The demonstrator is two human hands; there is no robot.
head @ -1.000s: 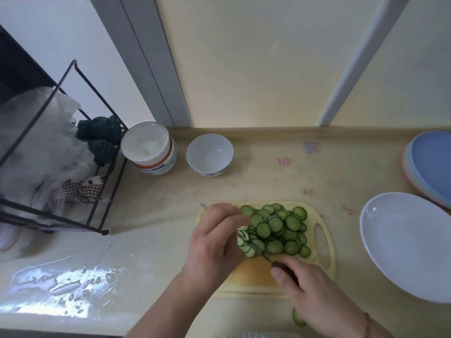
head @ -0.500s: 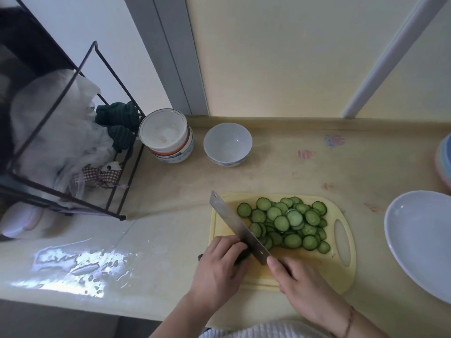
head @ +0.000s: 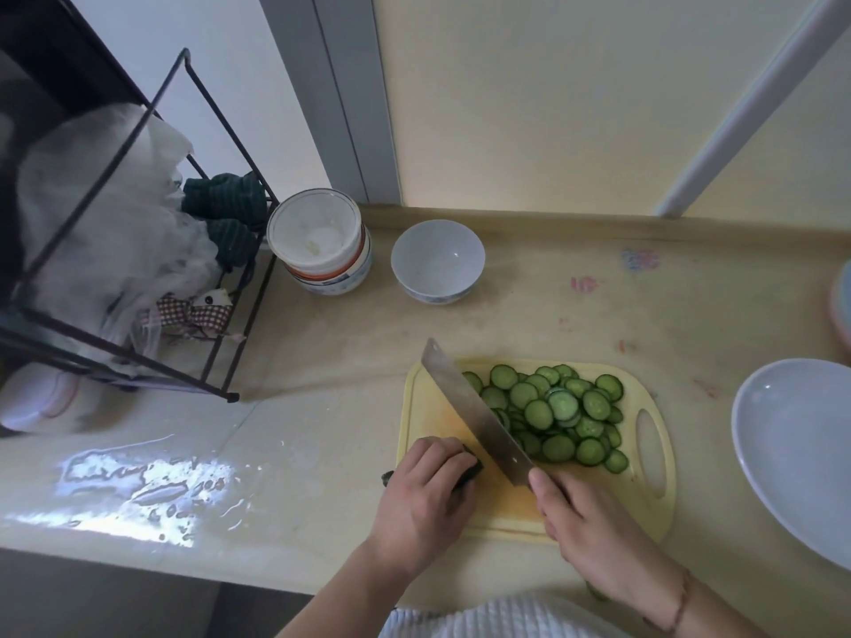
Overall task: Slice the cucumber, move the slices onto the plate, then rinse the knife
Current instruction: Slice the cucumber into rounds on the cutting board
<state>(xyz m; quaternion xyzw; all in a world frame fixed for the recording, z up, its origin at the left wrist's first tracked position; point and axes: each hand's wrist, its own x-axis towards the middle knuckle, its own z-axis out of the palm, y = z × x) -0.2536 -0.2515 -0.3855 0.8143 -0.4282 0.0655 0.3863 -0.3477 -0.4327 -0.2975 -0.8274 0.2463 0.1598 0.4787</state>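
A yellow cutting board lies on the counter with a heap of several green cucumber slices on its far right half. My left hand curls over the short dark end piece of the cucumber at the board's left edge, hiding most of it. My right hand grips the knife handle. The knife's steel blade runs diagonally up and left across the board, between the cucumber piece and the slices. The white plate sits to the right of the board.
A white bowl and a lidded white tub stand at the back of the counter. A black wire rack with cloths fills the left. A wet patch shines on the counter's front left. Stacked plates peek in at the right edge.
One second ago my left hand rested over the slice pile. It has since drawn back to the board's left edge onto the cucumber end, and the knife blade now lies diagonally across the board.
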